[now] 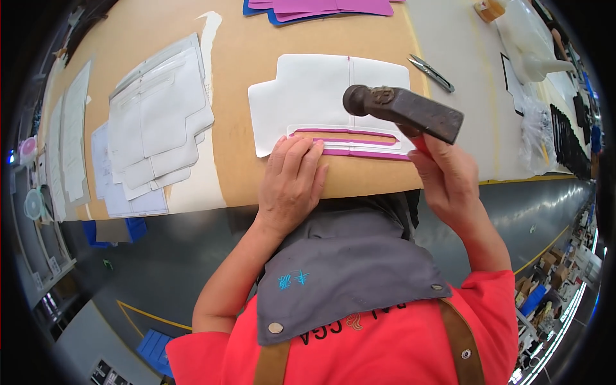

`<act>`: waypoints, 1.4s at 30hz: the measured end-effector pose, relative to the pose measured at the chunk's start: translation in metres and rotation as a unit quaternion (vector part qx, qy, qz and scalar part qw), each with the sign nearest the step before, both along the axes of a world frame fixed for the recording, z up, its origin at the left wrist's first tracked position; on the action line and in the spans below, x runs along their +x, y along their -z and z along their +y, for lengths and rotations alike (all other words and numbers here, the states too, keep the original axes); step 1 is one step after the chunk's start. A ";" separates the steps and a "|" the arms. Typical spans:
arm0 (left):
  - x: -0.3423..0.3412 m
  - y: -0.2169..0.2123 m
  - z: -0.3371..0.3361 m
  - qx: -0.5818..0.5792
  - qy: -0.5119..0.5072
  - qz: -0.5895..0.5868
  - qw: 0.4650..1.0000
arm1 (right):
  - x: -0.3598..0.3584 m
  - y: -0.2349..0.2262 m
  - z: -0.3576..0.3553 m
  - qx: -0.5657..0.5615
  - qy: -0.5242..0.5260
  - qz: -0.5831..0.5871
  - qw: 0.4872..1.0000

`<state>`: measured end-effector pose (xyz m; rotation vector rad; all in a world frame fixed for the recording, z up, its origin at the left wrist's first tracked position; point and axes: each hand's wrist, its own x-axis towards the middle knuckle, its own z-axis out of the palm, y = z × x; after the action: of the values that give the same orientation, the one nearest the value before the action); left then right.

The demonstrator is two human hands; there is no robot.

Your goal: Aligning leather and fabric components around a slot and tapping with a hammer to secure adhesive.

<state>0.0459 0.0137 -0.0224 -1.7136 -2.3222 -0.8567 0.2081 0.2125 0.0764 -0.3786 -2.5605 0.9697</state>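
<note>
A white panel (308, 83) with a notched corner lies on the table before me. Along its near side run a long slot with purple edging (350, 131) and a purple strip (369, 154). My left hand (289, 183) rests on the panel's near left part, its fingers lying flat beside the slot. In my right hand (452, 179) I grip a hammer (410, 112) by its red handle. The dark metal head is raised over the panel's right part and hides some of it. Most of the handle is covered by my fingers.
Stacked white panels (157, 102) lie to the left. Purple and blue sheets (333, 8) are at the far edge. Thread snips (433, 74) lie beyond the hammer. A translucent bottle (529, 48) and a plastic bag (538, 131) sit at the right.
</note>
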 end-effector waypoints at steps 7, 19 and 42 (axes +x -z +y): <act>0.004 0.006 -0.006 -0.010 -0.005 -0.020 1.000 | -0.006 0.014 0.005 0.099 -0.058 -0.144 0.983; 0.003 -0.002 -0.001 -0.002 0.001 -0.019 1.000 | 0.016 0.028 0.006 0.133 -0.015 -0.093 0.987; -0.014 -0.014 -0.010 -0.013 -0.034 0.016 0.999 | 0.086 0.041 0.086 0.261 0.180 -0.073 0.946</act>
<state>0.0315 0.0036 -0.0079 -1.6338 -2.3658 -0.7848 0.2938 0.2988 0.0356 -0.7437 -2.6167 0.1247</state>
